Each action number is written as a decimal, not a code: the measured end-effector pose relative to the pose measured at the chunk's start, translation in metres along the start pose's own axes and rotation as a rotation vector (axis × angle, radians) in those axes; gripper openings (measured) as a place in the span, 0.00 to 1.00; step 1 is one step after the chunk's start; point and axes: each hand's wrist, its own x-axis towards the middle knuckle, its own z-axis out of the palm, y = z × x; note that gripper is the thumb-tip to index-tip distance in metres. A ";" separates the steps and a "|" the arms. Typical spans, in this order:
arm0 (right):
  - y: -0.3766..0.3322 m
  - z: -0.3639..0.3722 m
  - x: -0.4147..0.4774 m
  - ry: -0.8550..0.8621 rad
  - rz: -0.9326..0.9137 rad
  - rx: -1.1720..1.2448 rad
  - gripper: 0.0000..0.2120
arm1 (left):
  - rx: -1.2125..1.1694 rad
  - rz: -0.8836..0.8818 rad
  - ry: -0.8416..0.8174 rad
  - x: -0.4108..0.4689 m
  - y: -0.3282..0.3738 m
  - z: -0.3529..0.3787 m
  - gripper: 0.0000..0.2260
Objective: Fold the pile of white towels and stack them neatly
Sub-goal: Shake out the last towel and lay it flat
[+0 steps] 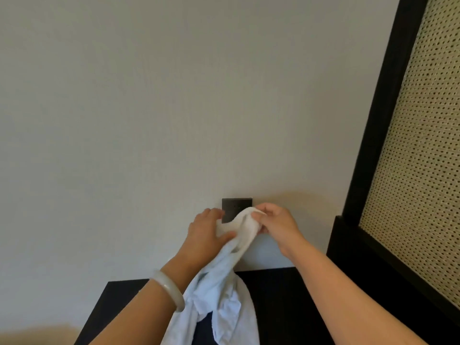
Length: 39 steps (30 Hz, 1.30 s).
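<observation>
The left hand (206, 231) has its grip closed on the top edge of a white towel (221, 290), with the thumb curled over the front of the cloth and the fingers behind it. Just beside it, the right hand (276, 224) pinches the same bunched edge between thumb and fingertips — both grips tight on the fabric. The towel is held up in the air and hangs crumpled between the forearms. Its lower part drapes in front of a dark desk (286, 307) and runs out of view at the bottom. A pale bangle (169, 291) sits on the left wrist. Behind the hands, a dark square wall plate (236, 206) is set in a plain light wall (149, 108) — at the right, a black frame (383, 115) surrounds a woven cane panel (418, 150).
</observation>
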 end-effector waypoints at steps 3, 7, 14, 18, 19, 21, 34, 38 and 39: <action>-0.021 0.014 -0.001 -0.147 -0.073 -0.073 0.04 | -0.157 0.014 -0.089 0.011 0.023 -0.003 0.21; -0.020 0.019 0.000 -0.111 -0.018 0.082 0.03 | -0.233 0.002 -0.071 0.022 0.020 -0.010 0.12; -0.007 0.025 -0.017 -0.271 0.047 0.287 0.11 | -0.338 -0.022 0.003 0.032 0.032 -0.028 0.14; 0.001 0.032 -0.024 -0.276 0.050 -0.092 0.10 | -0.375 0.001 0.157 0.045 0.049 -0.055 0.15; 0.001 0.029 -0.021 -0.238 0.054 -0.165 0.09 | -0.392 0.000 0.209 0.049 0.052 -0.066 0.15; -0.007 0.017 -0.015 -0.164 0.028 -0.357 0.06 | -0.413 -0.002 0.316 0.055 0.054 -0.091 0.16; -0.036 -0.034 -0.011 0.214 -0.211 -0.904 0.03 | -0.729 0.035 0.601 0.051 0.067 -0.159 0.14; -0.038 -0.058 -0.013 0.317 -0.236 -0.723 0.04 | -0.729 0.016 0.711 0.050 0.047 -0.190 0.11; -0.044 -0.064 -0.009 0.319 -0.255 -0.712 0.05 | -0.721 -0.005 0.734 0.050 0.040 -0.196 0.12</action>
